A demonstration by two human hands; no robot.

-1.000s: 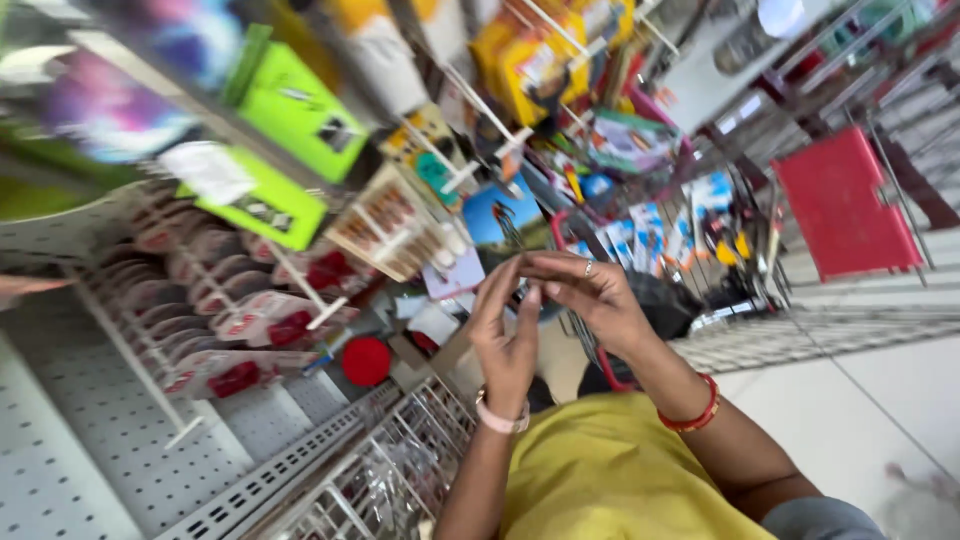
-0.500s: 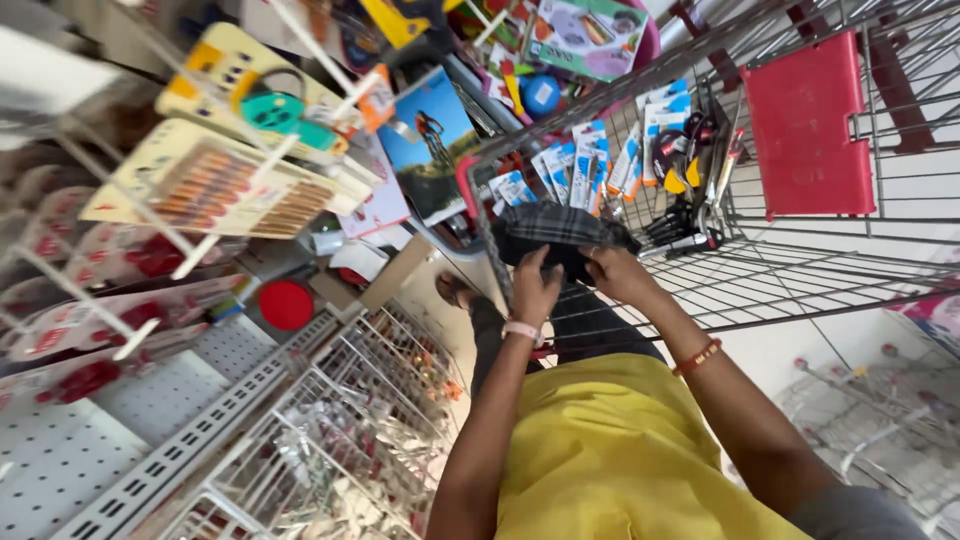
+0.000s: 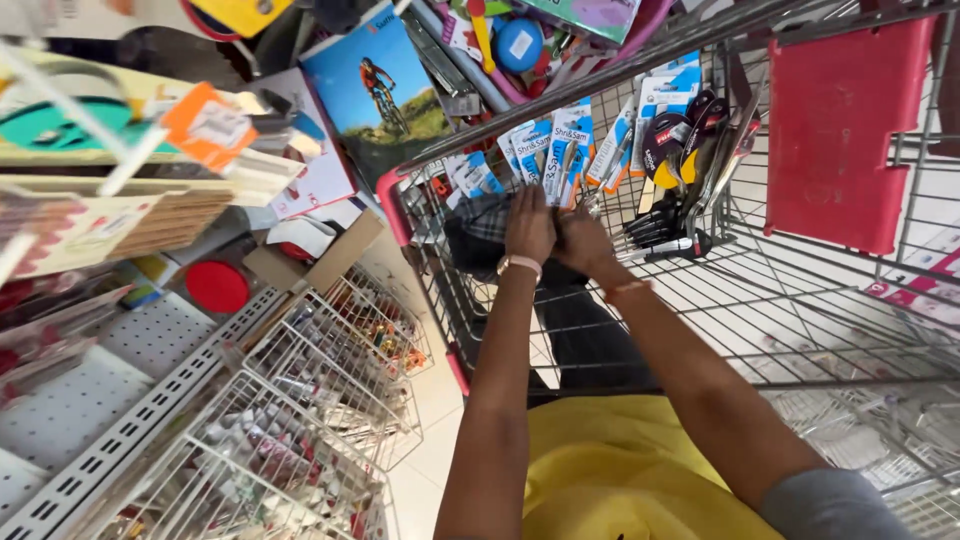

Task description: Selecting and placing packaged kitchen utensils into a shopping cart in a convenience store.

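Note:
Both my hands reach down into a wire shopping cart (image 3: 425,255). My left hand (image 3: 528,225) and my right hand (image 3: 585,242) sit side by side, gripping a dark checked fabric item (image 3: 474,228) that lies against the cart's near left corner. A pale bangle is on my left wrist and an orange band on my right. Just beyond my fingers lie several blue-and-white carded packs (image 3: 560,150). To the right of my right hand lie black-handled utensils (image 3: 668,225).
The cart's red fold-down seat flap (image 3: 838,125) stands at the right. On the left are shop shelves with a pegboard base (image 3: 120,380), wire baskets of small goods (image 3: 300,430), a red round lid (image 3: 217,286) and a cardboard box (image 3: 320,255). A cyclist picture book (image 3: 375,90) hangs above.
My hands have gone from chest height by the shelves down into the cart, carrying the dark checked item. The view has tilted down onto the cart.

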